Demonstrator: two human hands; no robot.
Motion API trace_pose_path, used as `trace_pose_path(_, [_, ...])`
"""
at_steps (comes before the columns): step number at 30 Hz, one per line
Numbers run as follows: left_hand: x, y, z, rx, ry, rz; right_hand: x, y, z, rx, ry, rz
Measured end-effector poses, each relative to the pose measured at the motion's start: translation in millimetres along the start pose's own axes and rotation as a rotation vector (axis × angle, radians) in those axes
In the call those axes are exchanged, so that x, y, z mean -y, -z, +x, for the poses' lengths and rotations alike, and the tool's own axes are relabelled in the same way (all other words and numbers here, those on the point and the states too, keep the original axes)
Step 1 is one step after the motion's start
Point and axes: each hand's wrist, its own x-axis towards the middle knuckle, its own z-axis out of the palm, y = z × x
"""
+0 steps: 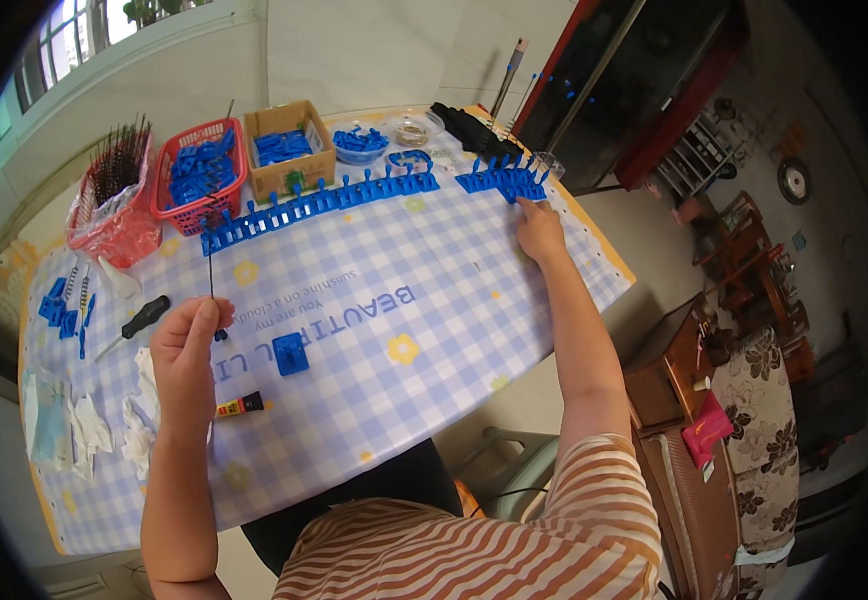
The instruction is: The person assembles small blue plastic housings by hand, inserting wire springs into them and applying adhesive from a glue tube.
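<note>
Above the checked tablecloth [354, 390], my left hand [194, 335] pinches a thin dark rod [211, 268] near its lower end, probably light and springy, while my right hand [542, 230], closure uncertain, meets the far-right blue pieces [514, 183], likely light, stiff plastic best gripped by their sides.

Bare left hand [186, 340] and right hand [542, 230]; bare forearms [586, 335] behind the grip; farther back, a brown-and-cream striped shirt [434, 555], short right sleeve [602, 485], dark trousers [394, 488].
</note>
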Motion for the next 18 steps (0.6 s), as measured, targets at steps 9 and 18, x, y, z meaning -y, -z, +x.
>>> trace_pose_path(9, [0, -1, 0, -0.008, -0.002, 0.004, 34, 0, 0, 0.016, -0.047, -0.187])
trace_pose_path(18, [2, 1, 0, -0.011, 0.005, 0.016, 36, -3, -5, -0.075, -0.016, -0.189])
